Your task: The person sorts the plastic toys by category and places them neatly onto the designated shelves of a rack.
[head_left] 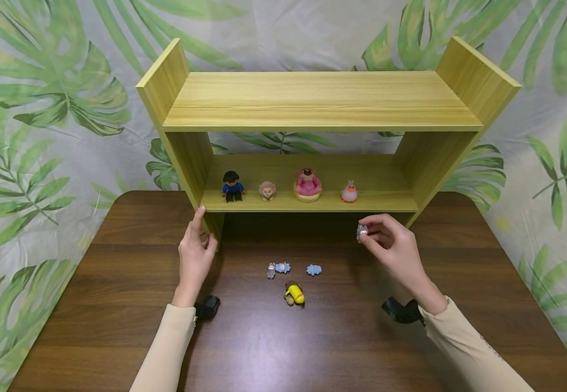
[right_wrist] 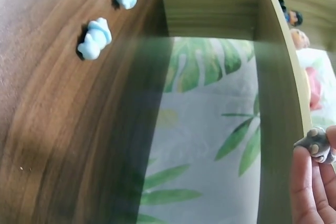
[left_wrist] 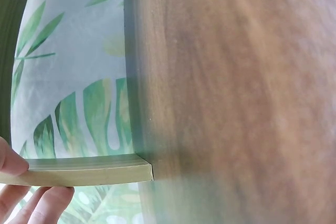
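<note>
Here, right fingers pinching figurine (grey), near shelf

Small grey figure in the right grip — left grip on the wooden shelf.

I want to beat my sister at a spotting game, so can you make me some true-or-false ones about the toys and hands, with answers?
1. The right hand holds a small gray toy. True.
2. The left hand holds the yellow toy. False: it holds the side of the shelf, and that toy lies on the table.
3. Two blue toys lie on the table. True.
4. The pink bear is inside a box. False: it is on the shelf's lower board.
5. The black-haired doll wears blue. True.
</note>
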